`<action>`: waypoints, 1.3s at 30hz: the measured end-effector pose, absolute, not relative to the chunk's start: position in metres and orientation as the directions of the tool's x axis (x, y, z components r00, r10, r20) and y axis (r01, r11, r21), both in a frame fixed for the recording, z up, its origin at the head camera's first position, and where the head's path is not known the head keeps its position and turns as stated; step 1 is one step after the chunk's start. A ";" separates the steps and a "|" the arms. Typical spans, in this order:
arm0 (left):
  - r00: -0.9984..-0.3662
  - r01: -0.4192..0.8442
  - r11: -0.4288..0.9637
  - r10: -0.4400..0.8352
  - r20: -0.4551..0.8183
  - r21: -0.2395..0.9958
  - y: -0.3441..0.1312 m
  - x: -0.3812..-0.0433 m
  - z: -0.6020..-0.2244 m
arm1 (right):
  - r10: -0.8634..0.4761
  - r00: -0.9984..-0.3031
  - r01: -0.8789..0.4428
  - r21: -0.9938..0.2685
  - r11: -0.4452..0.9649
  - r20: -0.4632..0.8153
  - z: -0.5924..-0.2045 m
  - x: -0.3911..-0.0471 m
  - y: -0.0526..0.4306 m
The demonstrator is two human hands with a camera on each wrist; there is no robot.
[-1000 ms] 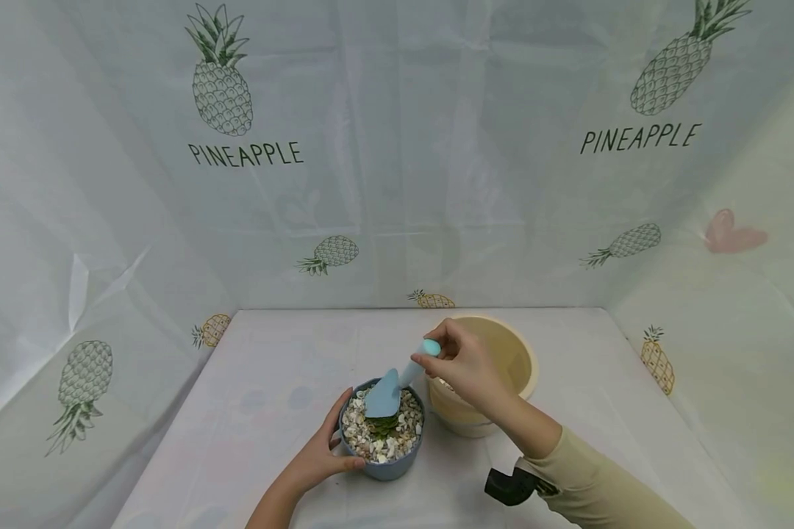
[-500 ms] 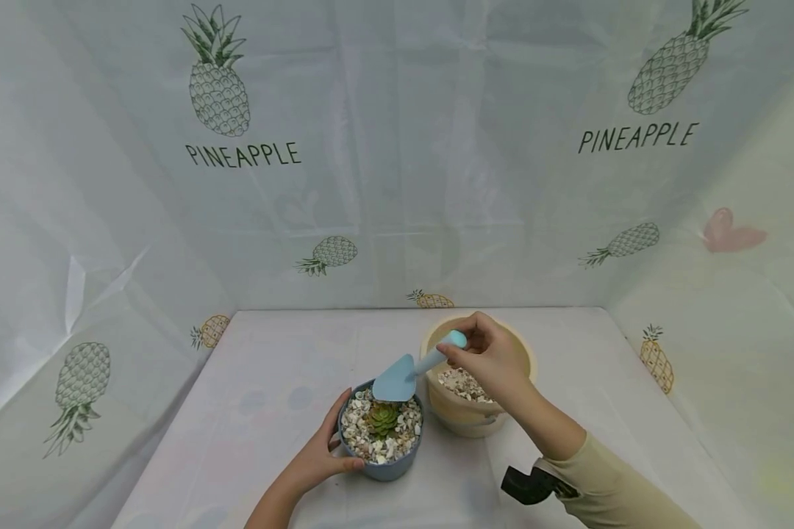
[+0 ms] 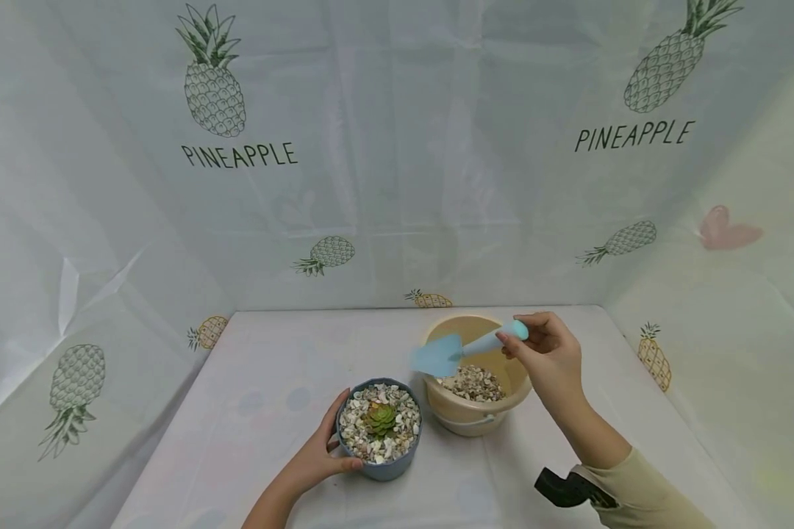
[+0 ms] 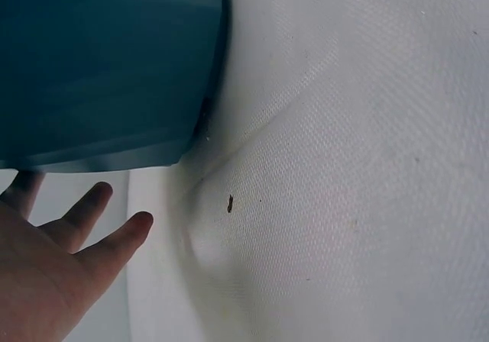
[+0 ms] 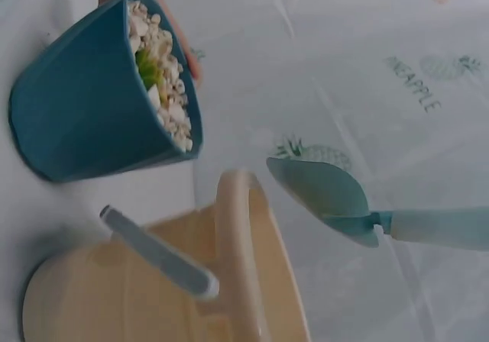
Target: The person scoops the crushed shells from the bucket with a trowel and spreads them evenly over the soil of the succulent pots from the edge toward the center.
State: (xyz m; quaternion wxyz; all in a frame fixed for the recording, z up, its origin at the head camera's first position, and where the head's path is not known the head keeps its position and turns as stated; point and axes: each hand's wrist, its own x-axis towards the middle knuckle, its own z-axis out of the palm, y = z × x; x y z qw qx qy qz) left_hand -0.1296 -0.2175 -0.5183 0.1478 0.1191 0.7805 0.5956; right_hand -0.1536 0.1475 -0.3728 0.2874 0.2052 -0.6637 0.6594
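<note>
A blue plant pot (image 3: 395, 471) stands on the table, filled with pale pebbles around a small green succulent (image 3: 380, 420). My left hand (image 3: 317, 457) holds its left side, thumb at the front and fingers behind; in the left wrist view lower fingers (image 4: 114, 250) spread just off the wall. My right hand (image 3: 551, 361) pinches the handle end of a light blue trowel (image 3: 440, 355). The blade hangs over the left rim of a cream bucket (image 3: 463, 415), which has pebbles (image 3: 474, 383) in the bottom. In the right wrist view the trowel blade (image 5: 325, 193) shows clear of the bucket rim.
The bucket stands close behind and right of the pot, its grey-white handle (image 5: 157, 250) folded down along its side. White cloth covers the table (image 3: 291, 353). Pineapple-printed sheets (image 3: 397, 184) hang at the back and both sides. A black wrist mount (image 3: 572, 488) sits on the right forearm.
My right hand has moved right with the trowel, from over the pot to above the bucket, uncovering the succulent and the bucket's pebbles. My left hand stays on the pot.
</note>
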 end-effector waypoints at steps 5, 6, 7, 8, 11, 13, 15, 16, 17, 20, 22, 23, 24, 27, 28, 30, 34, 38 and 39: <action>-0.925 0.008 0.262 0.368 -0.093 0.965 -0.219 -0.130 -0.518 | 0.206 -0.744 -0.635 -0.768 0.079 0.636 -0.380 -0.153 0.164; -0.925 0.008 0.263 0.368 -0.092 0.965 -0.220 -0.130 -0.518 | 0.220 -0.747 -0.625 -0.775 0.091 0.628 -0.381 -0.153 0.167; -0.925 0.008 0.261 0.370 -0.092 0.965 -0.220 -0.130 -0.518 | 0.234 -0.752 -0.611 -0.785 0.103 0.616 -0.383 -0.153 0.169; -0.924 0.008 0.260 0.371 -0.092 0.966 -0.221 -0.129 -0.517 | 0.249 -0.761 -0.590 -0.798 0.118 0.599 -0.386 -0.152 0.170; -0.923 0.009 0.258 0.374 -0.091 0.966 -0.222 -0.129 -0.517 | 0.277 -0.787 -0.520 -0.834 0.182 0.551 -0.394 -0.151 0.173; -0.921 0.010 0.254 0.378 -0.090 0.967 -0.222 -0.129 -0.517 | 0.284 -0.803 -0.475 -0.851 0.223 0.523 -0.400 -0.150 0.175; -0.922 0.015 0.254 0.379 -0.085 0.967 -0.221 -0.129 -0.516 | 0.277 -0.819 -0.443 -0.860 0.254 0.503 -0.408 -0.149 0.177; -0.921 0.016 0.253 0.380 -0.084 0.967 -0.221 -0.129 -0.516 | 0.266 -0.824 -0.433 -0.858 0.276 0.501 -0.412 -0.148 0.179; -0.922 0.018 0.253 0.380 -0.082 0.967 -0.221 -0.128 -0.516 | 0.255 -0.828 -0.425 -0.856 0.293 0.499 -0.416 -0.147 0.179; -0.922 0.020 0.254 0.379 -0.081 0.967 -0.220 -0.128 -0.515 | 0.227 -0.836 -0.411 -0.845 0.341 0.499 -0.425 -0.145 0.181; -0.920 0.017 0.251 0.384 -0.083 0.968 -0.220 -0.128 -0.514 | 0.218 -0.837 -0.404 -0.837 0.369 0.501 -0.431 -0.144 0.182; -0.919 0.018 0.250 0.385 -0.082 0.968 -0.220 -0.128 -0.514 | 0.219 -0.838 -0.400 -0.837 0.374 0.499 -0.432 -0.144 0.183; -0.918 0.018 0.247 0.388 -0.082 0.969 -0.220 -0.128 -0.514 | 0.220 -0.840 -0.395 -0.838 0.377 0.495 -0.434 -0.144 0.183; -0.917 0.017 0.241 0.391 -0.081 0.970 -0.220 -0.127 -0.514 | 0.218 -0.851 -0.376 -0.844 0.382 0.478 -0.437 -0.144 0.183; -0.916 0.015 0.237 0.392 -0.081 0.971 -0.220 -0.127 -0.515 | 0.217 -0.854 -0.370 -0.846 0.383 0.472 -0.436 -0.143 0.182; -0.917 0.016 0.236 0.391 -0.080 0.972 -0.221 -0.126 -0.515 | 0.210 -0.859 -0.363 -0.845 0.392 0.467 -0.433 -0.140 0.179; -0.920 0.023 0.239 0.385 -0.073 0.971 -0.221 -0.126 -0.515 | 0.197 -0.863 -0.351 -0.834 0.426 0.464 -0.423 -0.133 0.173; -0.928 0.020 0.263 0.364 -0.080 0.965 -0.221 -0.125 -0.515 | 0.172 -0.858 -0.362 -0.808 0.465 0.483 -0.419 -0.129 0.171; -0.929 0.018 0.272 0.360 -0.084 0.962 -0.222 -0.125 -0.515 | 0.165 -0.854 -0.370 -0.799 0.473 0.493 -0.419 -0.129 0.171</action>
